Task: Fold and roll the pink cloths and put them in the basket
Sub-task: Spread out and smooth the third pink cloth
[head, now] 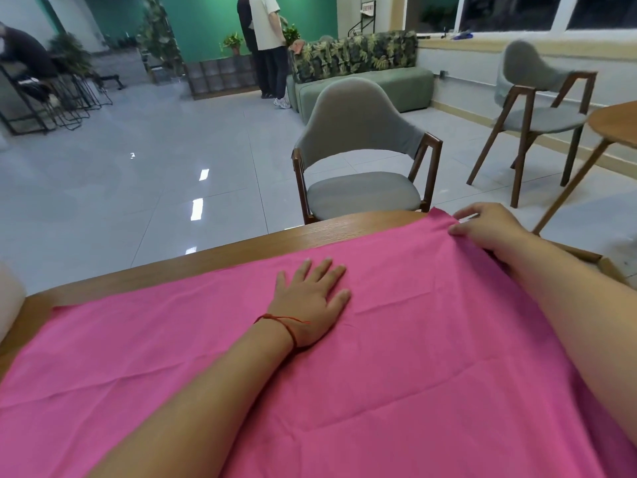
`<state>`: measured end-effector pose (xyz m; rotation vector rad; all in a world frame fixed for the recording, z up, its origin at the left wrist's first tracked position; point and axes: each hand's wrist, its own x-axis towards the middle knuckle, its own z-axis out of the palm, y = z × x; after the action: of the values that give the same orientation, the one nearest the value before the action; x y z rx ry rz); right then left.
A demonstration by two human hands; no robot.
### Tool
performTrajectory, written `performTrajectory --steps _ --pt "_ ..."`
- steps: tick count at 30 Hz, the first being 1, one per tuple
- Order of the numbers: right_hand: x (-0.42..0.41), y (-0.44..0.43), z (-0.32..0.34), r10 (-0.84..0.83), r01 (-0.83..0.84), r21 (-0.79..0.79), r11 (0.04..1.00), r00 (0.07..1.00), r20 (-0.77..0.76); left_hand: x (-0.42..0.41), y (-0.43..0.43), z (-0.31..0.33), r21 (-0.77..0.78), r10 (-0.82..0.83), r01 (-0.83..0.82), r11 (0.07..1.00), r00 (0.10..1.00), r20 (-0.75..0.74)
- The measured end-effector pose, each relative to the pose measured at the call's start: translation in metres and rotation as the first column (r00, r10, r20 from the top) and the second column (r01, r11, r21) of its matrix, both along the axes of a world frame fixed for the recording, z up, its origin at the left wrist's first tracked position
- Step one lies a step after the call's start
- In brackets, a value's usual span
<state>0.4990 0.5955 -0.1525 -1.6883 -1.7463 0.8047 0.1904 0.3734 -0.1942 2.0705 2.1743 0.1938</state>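
The first fold looks to be starting: the flat left hand (310, 301) pins the spread pink cloth (431, 357), while the right hand (486, 229) pinches its far right corner. Next, that corner needs drawing across.

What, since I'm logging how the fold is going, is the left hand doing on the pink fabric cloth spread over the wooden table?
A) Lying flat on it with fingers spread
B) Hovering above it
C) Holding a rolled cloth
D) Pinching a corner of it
A: the left hand lies palm down, fingers straight and spread, on the middle of the pink fabric cloth; the right hand is the one at its far corner.
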Motion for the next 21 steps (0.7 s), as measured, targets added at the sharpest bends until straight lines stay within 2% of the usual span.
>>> performTrajectory --steps 4,7,14,18,21 --pt "-0.012 0.009 -0.002 0.015 -0.029 0.119 0.993 0.993 0.114 -0.001 0.002 -0.002 0.005 0.003 -0.003 1.0 1.0 -0.007" --pt "-0.017 0.01 -0.01 -0.022 0.002 0.108 0.994 0.982 0.186 -0.001 0.003 -0.005 -0.006 0.005 -0.005 1.0 1.0 -0.014" --pt "0.003 -0.002 -0.003 -0.041 0.02 0.099 0.995 0.976 0.216 -0.002 0.006 -0.002 -0.054 0.032 -0.034 0.998 0.999 -0.031" --pt "0.035 -0.035 0.013 -0.003 -0.004 0.06 0.998 0.992 0.125 -0.001 0.008 0.0 -0.091 0.04 -0.045 0.995 0.998 -0.051" --pt "0.063 -0.067 0.016 0.009 -0.013 0.029 0.999 0.99 0.141 0.001 0.007 0.004 -0.095 0.043 -0.049 0.994 0.997 -0.07"
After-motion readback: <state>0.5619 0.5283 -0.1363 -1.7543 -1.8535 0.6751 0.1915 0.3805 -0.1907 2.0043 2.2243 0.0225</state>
